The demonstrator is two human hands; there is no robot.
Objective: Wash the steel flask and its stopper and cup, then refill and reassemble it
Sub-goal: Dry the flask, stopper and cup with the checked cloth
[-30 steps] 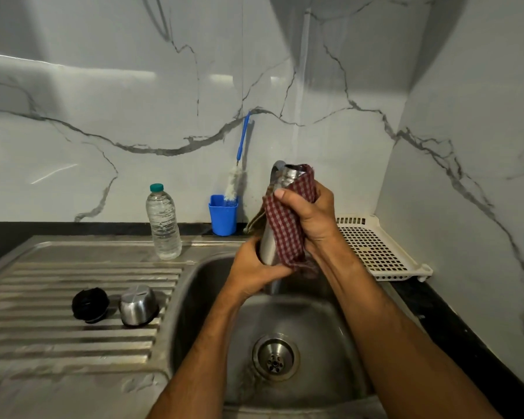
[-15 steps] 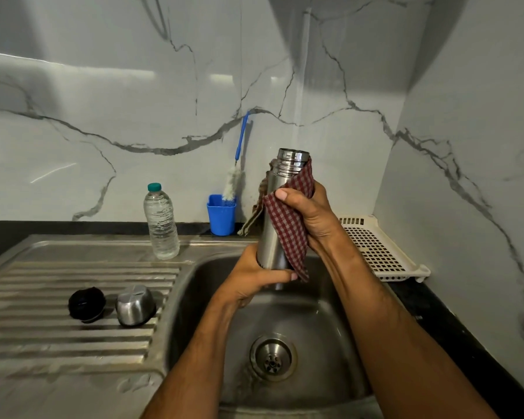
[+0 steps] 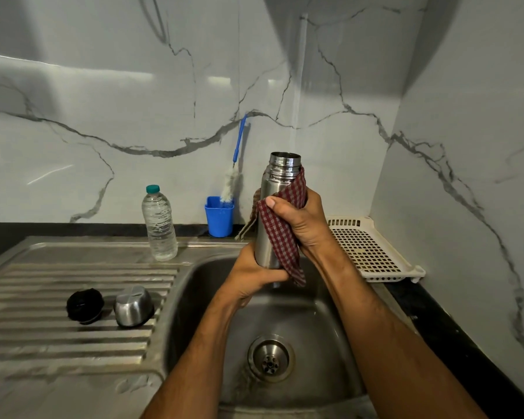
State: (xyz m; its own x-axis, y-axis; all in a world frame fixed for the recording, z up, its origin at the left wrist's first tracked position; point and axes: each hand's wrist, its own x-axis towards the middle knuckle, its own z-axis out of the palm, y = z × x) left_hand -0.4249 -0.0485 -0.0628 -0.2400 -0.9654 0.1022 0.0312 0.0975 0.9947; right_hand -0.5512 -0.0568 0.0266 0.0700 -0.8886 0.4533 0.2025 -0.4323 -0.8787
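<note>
Looking down over the sink [image 3: 194, 297], I see the steel flask [image 3: 266, 225] held upright near the centre of the frame, above the basin, its threaded mouth open at the top. My left hand [image 3: 254, 273] curls round the flask's base from below. My right hand [image 3: 303, 219] wraps the upper body of the flask through a red checked cloth [image 3: 282, 237], thumb pressed flat on the fabric; the cloth covers the right side of the flask and its tail hangs down past the base. Both forearms rise from the bottom of the frame and cross over the basin, hiding part of its right wall, while the drain [image 3: 270, 358] shows between them.

On the ribbed draining board at lower left sit the black stopper [image 3: 84, 305] and the steel cup [image 3: 133, 306], mouth down, just beside each other and well apart from the flask. Behind them, at the sink's back rim, stands a capped plastic water bottle [image 3: 159, 225]. Right of it, against the marble wall, a blue holder [image 3: 219, 216] carries a bottle brush [image 3: 235, 173] with a blue handle leaning on the wall. The flask and cloth partly hide whatever lies behind them. A white perforated tray [image 3: 372, 252] rests on the dark surface [image 3: 454, 337] at the right, in the corner.
</note>
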